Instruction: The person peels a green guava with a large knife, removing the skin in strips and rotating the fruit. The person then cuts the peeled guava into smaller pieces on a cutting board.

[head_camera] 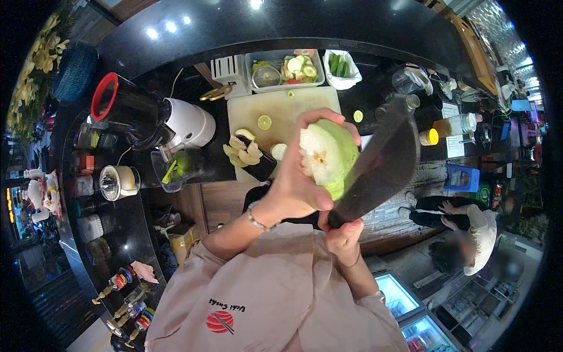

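My left hand (290, 185) holds up a large guava (336, 154), green-skinned with a ragged white cut face. My right hand (345, 237) grips the handle of a broad dark-bladed cleaver (382, 163), its blade rising just right of the fruit; whether they touch I cannot tell. Behind the fruit lies a pale cutting board (246, 103) with a halved lime (264, 122) on it. Pale fruit slices (247, 152) lie at the board's near left, on and beside a black phone (262, 168).
A tub of cut fruit (299, 70) and a white bag of green vegetables (339, 68) stand behind the board. At left are a juicer (189, 123), a clear bin (169, 174) and a citrus press (116, 182). A yellow-lidded jar (429, 137) stands right; a person (481, 237) sits beyond.
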The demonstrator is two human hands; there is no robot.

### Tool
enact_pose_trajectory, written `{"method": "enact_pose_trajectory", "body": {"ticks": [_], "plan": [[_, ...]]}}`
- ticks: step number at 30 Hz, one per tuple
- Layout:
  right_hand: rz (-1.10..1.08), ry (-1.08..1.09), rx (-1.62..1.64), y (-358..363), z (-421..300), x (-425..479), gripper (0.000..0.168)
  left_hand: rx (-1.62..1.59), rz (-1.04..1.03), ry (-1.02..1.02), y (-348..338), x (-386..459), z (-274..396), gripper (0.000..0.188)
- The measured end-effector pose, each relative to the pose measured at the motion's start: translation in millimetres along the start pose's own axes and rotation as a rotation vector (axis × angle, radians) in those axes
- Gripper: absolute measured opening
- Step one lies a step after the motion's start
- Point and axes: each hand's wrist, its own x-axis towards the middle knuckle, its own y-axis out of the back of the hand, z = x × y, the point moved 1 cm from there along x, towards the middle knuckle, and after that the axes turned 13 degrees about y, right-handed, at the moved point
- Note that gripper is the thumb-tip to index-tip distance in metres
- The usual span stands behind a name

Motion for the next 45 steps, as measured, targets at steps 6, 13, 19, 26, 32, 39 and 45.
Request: {"method": "enact_pose_trajectory", "body": {"ticks": [6,13,19,26,32,39,45], "plan": [[-0.078,0.081,0.047,13.2,13.6,1.4,0.065,0.374,-0.057,0.128,12.9,1.5,11.9,0.110],[-0.108,0.055,0.078,15.8,16.9,1.3,0.063,0.523,-0.051,0.007,9.0,3.8,17.0,0.103],[-0.124,0.030,0.010,18.8,10.0,11.3,0.064,0.642,-0.073,-0.092,7.4,11.8,23.1,0.100],[-0.094,0.048,-0.025,14.5,8.0,16.9,0.072,0.591,-0.129,0.040,11.2,13.2,27.0,0.101],[-0.072,-0.095,0.153,29.7,-2.0,15.6,0.092,0.403,-0.094,0.000,23.1,23.5,41.6,0.093],[0.380,-0.142,0.395,26.1,6.6,65.8,0.094,0.486,-0.196,-0.028,24.5,28.4,26.1,0.097],[0.359,-0.116,0.614,15.2,11.9,74.8,0.093,0.999,-0.136,-0.218,19.0,25.8,19.6,0.107]]}}
